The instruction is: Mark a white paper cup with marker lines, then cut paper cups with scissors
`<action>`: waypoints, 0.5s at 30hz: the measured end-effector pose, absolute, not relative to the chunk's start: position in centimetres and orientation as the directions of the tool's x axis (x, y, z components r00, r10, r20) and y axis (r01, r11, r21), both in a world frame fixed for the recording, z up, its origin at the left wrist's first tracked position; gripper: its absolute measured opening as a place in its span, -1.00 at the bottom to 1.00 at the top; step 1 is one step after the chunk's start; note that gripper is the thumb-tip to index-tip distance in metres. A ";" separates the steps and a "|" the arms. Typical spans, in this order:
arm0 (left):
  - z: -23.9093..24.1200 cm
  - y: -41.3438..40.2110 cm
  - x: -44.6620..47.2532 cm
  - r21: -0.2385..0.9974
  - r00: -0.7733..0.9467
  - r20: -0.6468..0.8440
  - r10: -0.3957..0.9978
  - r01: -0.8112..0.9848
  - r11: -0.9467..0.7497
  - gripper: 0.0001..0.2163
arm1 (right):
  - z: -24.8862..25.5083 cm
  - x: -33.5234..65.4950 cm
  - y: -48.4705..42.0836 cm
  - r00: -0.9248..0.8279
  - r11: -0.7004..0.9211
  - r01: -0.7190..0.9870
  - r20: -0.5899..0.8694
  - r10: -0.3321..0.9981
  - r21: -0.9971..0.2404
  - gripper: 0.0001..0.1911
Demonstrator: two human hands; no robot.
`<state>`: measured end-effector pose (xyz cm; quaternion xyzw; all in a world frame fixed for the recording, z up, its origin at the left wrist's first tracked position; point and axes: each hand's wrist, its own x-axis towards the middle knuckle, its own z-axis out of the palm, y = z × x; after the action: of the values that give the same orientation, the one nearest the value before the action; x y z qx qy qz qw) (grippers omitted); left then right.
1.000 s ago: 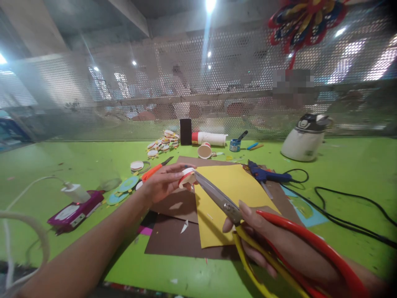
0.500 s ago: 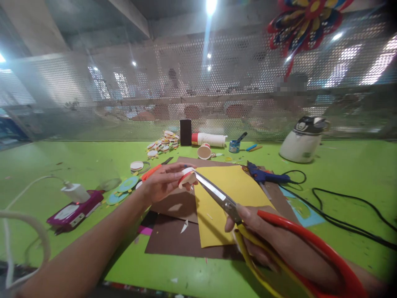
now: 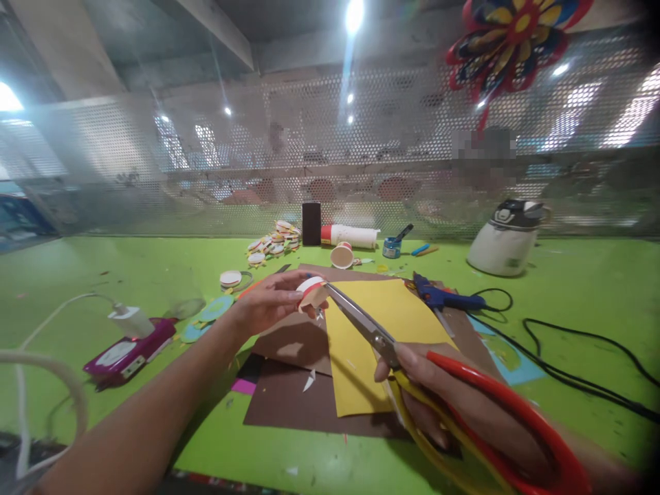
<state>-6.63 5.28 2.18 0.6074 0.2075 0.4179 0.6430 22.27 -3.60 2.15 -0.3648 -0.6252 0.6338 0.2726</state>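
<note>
Left hand: pinching a red-and-white paper-cup piece above brown card.
Right hand: wrapped around scissors, tips at the piece's edge.
Blade danger: a slip could nick nearby fingers or tear the piece.
Jar label: illegible; no readable brands.

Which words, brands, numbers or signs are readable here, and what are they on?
None can be read.
Small blue jar: pale label-like patch, too small and blurred.
White jug: dark patch near its base, too blurred to tell if it's text.
Stacked cups: marks on the red part, too small.
Scissors: no lettering I can make out.
</note>
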 end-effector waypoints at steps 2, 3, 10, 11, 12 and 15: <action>2.2 5.3 -6.7 0.951 0.561 0.260 0.786 -0.290 -0.108 -0.60 | 2.7 22.3 -3.9 -0.569 -0.071 0.163 -0.152 0.808 -0.984 -0.46; 2.2 5.4 -6.8 0.948 0.557 0.273 0.785 -0.293 -0.122 -0.60 | 3.0 22.3 -4.0 -0.555 -0.063 0.190 -0.160 0.817 -0.980 -0.44; 2.6 5.0 -6.6 0.901 0.393 0.403 0.827 -0.328 -0.283 -0.60 | 2.0 22.3 -3.3 -0.560 0.199 0.348 -0.033 0.828 -0.916 -0.40; 2.7 4.9 -6.4 0.896 0.362 0.419 0.833 -0.313 -0.315 -0.59 | 1.6 22.2 -3.1 -0.532 0.241 0.363 0.012 0.846 -0.900 -0.39; 2.7 4.8 -6.1 0.890 0.332 0.437 0.836 -0.297 -0.347 -0.58 | 1.3 22.2 -3.1 -0.501 0.289 0.382 0.066 0.863 -0.878 -0.40; 2.4 4.6 -5.4 0.865 0.272 0.491 0.827 -0.263 -0.427 -0.57 | 0.9 22.0 -3.1 -0.452 0.375 0.481 0.142 0.881 -0.793 -0.51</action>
<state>-5.35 4.62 2.40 0.6320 0.2231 0.5604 0.4865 21.97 -3.10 0.90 -0.4377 -0.7778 0.3480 0.2868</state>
